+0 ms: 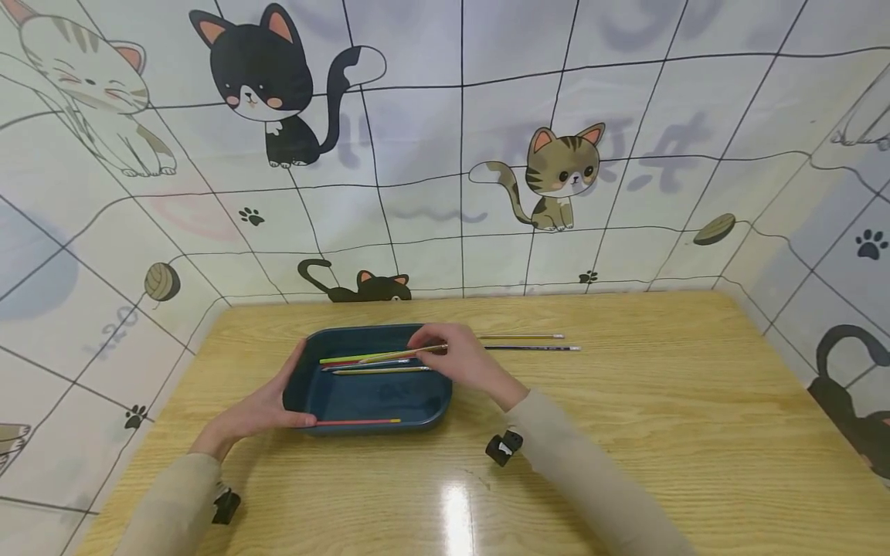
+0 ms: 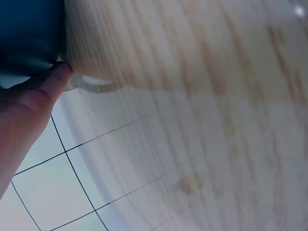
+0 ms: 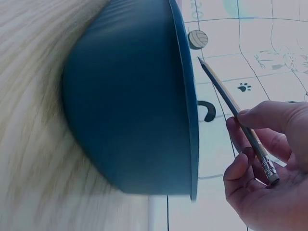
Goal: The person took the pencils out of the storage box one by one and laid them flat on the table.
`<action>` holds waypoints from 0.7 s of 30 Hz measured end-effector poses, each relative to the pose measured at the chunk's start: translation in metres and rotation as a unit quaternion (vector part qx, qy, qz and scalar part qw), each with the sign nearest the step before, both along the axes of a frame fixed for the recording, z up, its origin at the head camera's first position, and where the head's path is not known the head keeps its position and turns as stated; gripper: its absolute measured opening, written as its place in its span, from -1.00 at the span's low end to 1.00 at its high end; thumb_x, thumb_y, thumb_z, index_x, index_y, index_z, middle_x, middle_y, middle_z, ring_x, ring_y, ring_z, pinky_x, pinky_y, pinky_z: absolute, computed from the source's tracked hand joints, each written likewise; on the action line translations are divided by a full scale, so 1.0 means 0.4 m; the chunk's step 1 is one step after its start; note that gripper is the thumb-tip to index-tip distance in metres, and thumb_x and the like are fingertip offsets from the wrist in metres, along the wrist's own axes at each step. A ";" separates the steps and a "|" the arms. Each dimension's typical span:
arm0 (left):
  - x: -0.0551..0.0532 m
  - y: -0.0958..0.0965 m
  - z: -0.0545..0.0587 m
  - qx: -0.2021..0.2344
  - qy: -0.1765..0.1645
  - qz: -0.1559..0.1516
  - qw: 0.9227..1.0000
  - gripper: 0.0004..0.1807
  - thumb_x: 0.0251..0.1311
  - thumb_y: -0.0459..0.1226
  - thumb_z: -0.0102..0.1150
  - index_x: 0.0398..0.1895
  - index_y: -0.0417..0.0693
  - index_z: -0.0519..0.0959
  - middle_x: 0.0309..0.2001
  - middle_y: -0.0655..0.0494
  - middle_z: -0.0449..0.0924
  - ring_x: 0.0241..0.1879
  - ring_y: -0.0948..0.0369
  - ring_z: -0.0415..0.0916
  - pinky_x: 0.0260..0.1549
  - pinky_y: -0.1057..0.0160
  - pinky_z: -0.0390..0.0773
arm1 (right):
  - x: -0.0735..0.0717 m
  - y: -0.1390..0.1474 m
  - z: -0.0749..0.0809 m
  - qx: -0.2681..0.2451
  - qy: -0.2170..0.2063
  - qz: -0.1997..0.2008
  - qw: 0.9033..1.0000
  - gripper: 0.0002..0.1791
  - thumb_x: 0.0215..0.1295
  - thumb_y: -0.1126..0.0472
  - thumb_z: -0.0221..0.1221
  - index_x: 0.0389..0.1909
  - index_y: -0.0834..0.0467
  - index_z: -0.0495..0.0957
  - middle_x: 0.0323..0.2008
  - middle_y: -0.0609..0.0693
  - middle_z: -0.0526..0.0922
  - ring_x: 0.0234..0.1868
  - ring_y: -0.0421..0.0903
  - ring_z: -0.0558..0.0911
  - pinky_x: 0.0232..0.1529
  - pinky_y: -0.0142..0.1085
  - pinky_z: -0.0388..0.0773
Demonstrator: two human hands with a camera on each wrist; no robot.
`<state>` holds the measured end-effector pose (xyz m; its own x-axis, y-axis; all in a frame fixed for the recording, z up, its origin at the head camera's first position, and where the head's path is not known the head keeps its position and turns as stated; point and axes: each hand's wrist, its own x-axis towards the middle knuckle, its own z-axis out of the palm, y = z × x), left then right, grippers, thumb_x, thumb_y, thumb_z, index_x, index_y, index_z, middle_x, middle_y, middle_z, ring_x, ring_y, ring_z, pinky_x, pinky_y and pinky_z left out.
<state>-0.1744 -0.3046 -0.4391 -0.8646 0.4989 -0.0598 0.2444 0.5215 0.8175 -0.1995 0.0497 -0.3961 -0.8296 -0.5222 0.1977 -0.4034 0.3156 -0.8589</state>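
A dark blue rectangular tray [image 1: 378, 401] with rounded corners sits on the table. My left hand [image 1: 260, 409] grips its left end, thumb at the front corner and fingers along the left side; the left wrist view shows the thumb against the tray's edge. Over the tray's right part, my right hand [image 1: 459, 359] pinches a pencil [image 3: 221, 91] near its eraser end, the tip pointing left. Inside lie several pencils, among them a yellow-green one [image 1: 348, 358] and a yellow one [image 1: 382, 371]. A red pencil [image 1: 358, 422] lies along the front wall.
On the wooden table [image 1: 660, 409], right of the tray and behind my right hand, lie a yellow pencil [image 1: 524, 337] and a dark pencil [image 1: 535, 348]. A cat-patterned cloth [image 1: 431, 154] stands at the back and both sides.
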 end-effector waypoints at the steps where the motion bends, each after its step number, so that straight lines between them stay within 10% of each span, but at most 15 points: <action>1: 0.001 0.001 0.001 0.002 -0.001 0.000 1.000 0.39 -0.09 -0.26 0.50 0.54 0.10 -0.46 0.50 -0.25 -0.49 0.40 -0.26 -0.38 0.17 -0.39 -0.14 | 0.002 0.010 0.002 0.001 0.003 -0.003 1.000 -0.81 0.34 0.39 0.12 -0.09 0.29 0.62 -0.11 0.08 0.65 -0.03 -0.03 0.60 -0.04 -0.23 0.54; 21: 0.005 0.005 0.006 0.000 -0.001 -0.003 1.000 0.36 -0.07 -0.26 0.48 0.54 0.08 -0.44 0.49 -0.27 -0.50 0.39 -0.30 -0.40 0.15 -0.43 -0.15 | 0.005 0.233 -0.025 0.007 0.003 -0.102 0.995 -0.79 0.34 0.35 0.16 -0.06 0.20 0.66 -0.05 0.07 0.64 -0.12 -0.02 0.58 -0.09 -0.09 0.51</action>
<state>-0.1723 -0.3025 -0.4368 -0.8613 0.5044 -0.0615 0.2462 0.5200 0.8180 -0.1976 0.1428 -0.4060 -0.9174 -0.3459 0.1969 -0.3350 0.4038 -0.8513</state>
